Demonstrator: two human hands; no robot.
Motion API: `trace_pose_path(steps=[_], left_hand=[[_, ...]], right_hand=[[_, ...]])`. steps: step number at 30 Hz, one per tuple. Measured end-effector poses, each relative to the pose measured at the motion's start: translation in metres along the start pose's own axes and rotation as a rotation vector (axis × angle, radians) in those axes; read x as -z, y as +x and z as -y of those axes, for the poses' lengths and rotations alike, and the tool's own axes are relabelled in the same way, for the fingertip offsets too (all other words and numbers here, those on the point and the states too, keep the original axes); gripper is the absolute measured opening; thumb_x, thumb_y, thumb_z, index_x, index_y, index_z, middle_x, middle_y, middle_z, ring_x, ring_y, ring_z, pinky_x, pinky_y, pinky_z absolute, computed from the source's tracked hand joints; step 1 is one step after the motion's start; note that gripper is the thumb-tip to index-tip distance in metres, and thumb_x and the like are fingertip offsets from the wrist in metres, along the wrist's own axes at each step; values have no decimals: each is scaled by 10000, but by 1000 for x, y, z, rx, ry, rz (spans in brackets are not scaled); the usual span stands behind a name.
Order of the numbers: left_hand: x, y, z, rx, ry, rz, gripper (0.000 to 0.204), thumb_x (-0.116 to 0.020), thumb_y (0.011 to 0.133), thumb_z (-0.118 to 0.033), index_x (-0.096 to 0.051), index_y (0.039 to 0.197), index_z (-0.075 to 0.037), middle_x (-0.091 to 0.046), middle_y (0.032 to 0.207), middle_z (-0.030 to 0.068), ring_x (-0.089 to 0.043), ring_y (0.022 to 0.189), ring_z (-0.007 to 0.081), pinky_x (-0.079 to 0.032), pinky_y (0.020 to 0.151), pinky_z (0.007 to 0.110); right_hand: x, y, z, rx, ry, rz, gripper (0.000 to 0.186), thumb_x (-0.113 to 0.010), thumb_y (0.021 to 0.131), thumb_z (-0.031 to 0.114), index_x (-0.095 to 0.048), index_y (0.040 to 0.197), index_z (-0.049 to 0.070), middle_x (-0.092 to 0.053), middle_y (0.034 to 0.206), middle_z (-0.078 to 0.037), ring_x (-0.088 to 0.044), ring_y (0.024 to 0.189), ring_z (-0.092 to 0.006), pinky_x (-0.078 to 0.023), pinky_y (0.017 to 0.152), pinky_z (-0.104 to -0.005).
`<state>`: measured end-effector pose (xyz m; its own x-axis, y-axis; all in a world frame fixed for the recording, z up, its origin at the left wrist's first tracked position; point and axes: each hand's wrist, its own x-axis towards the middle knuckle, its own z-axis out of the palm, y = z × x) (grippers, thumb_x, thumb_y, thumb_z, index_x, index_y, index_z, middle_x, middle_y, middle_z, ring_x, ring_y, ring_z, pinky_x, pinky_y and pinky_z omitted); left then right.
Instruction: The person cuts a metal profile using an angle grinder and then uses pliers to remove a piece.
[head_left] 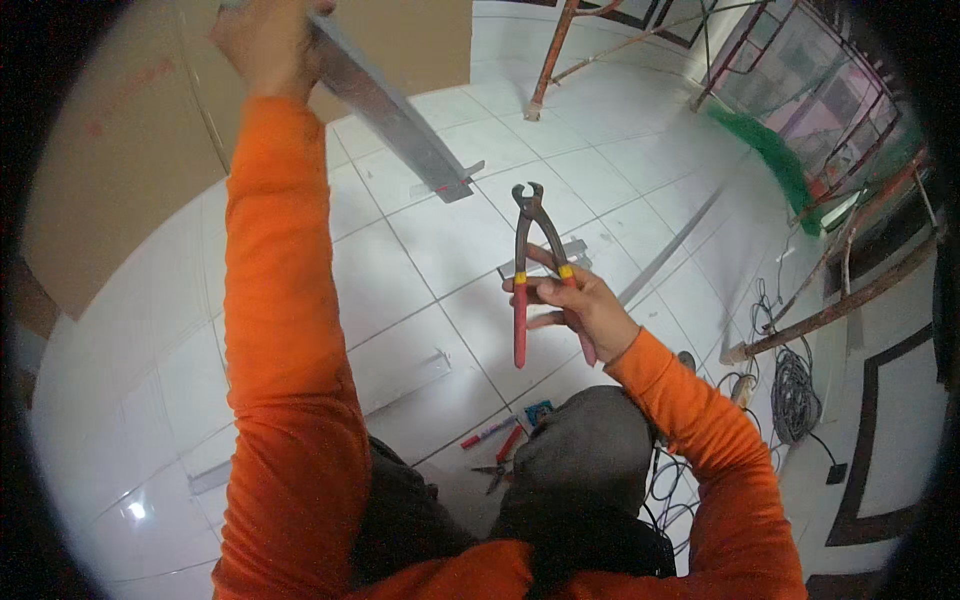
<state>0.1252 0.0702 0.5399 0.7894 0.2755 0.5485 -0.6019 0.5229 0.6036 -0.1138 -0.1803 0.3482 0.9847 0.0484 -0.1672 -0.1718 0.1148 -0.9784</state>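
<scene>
My left hand (268,50), raised at the upper left, is closed round a long grey metal profile (390,110). The profile slants down to the right, its lower end near the floor tiles, with a small tab and a red mark there. In front of me my right hand (590,305) grips end-cutting pincers (530,230) with red handles and yellow bands. The pincers' dark jaws point away from me and are parted; they are apart from the profile. Behind the pincers a short grey metal piece (575,250) lies on the floor, partly hidden.
Near my knees lie red-handled pliers (497,465) and a red-capped marker (472,440). A rusty scaffold frame (545,75) stands beyond, with green netting (765,150). Coiled cable (795,395) lies at right. A brown board (120,130) stands at left. A long strip (675,243) crosses the tiles.
</scene>
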Motion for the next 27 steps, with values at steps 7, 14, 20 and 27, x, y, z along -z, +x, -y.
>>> trace_pose_path(steps=[7, 14, 20, 27], left_hand=[[81, 52, 22, -23, 131, -92, 373, -648, 971, -227, -514, 1190, 44, -634, 922, 159, -669, 757, 290, -580, 638, 420], [70, 37, 31, 93, 59, -70, 197, -575, 1002, -136, -486, 1078, 23, -585, 890, 137, -623, 701, 277, -592, 632, 481], [74, 39, 36, 77, -10, -85, 202, -571, 989, -90, -449, 1087, 37, -562, 890, 159, -617, 703, 280, -592, 606, 478], [69, 45, 29, 74, 18, -247, 137, -584, 995, -134, -579, 1025, 0, -595, 840, 105, -631, 709, 260, -583, 651, 456]], right_hand=[[-16, -8, 17, -25, 88, 167, 738, -621, 948, 222, -251, 1577, 113, -626, 1288, -155, -641, 1068, -247, -616, 801, -395], [-8, -8, 6, -22, -29, 105, 674, -573, 956, 39, -294, 1565, 112, -604, 1182, -102, -643, 992, -221, -619, 743, -377], [-7, -8, -6, 132, -131, 173, 608, -584, 944, -12, -377, 1511, 60, -578, 1102, -106, -624, 842, -192, -572, 731, -362], [-14, -5, -4, 133, -261, 58, 745, -563, 923, -20, -274, 1591, 141, -537, 977, -25, -527, 761, -117, -489, 666, -276]])
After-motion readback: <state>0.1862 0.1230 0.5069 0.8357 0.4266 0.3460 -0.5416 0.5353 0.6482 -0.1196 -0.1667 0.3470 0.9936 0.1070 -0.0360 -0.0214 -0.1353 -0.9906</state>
